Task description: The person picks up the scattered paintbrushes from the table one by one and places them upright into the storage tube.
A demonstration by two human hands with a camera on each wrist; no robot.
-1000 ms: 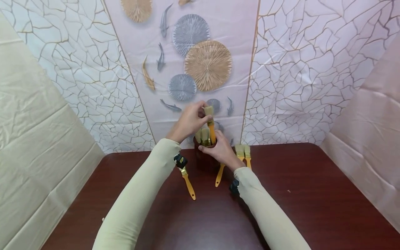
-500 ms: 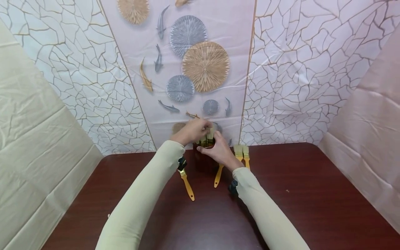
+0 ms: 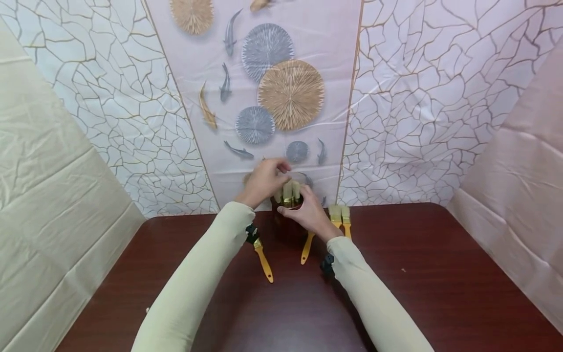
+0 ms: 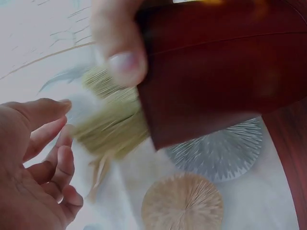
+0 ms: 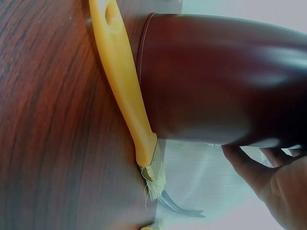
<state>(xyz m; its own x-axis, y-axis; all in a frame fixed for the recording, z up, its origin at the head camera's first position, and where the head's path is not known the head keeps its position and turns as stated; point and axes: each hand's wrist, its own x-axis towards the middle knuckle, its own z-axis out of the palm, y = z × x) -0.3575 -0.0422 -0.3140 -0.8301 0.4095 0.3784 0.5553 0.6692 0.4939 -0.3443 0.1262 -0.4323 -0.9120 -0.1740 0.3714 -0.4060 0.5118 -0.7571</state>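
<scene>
A dark red-brown cup [image 3: 287, 229] stands near the table's back edge, with several paintbrushes [image 3: 288, 189] in it, bristles up. My right hand [image 3: 309, 211] holds the cup at its rim, thumb in front. Above the cup's left side is my left hand [image 3: 265, 182], fingers loosely bent and holding nothing. The left wrist view shows its fingertips right by the pale bristles [image 4: 108, 127], with a gap between thumb and fingers. In the right wrist view, a yellow-handled paintbrush [image 5: 117, 72] lies on the table beside the cup [image 5: 216, 81].
One loose paintbrush [image 3: 265, 265] lies left of the cup, partly under my left wrist. Two more paintbrushes [image 3: 341, 215] lie side by side on the right, partly behind my right forearm. A patterned cloth backdrop [image 3: 290, 95] rises right behind the table [image 3: 281, 313].
My left hand has lowered a paintbrush handle-down into the cup and let go of it, then drawn slightly up and left. My right hand has stayed on the cup.
</scene>
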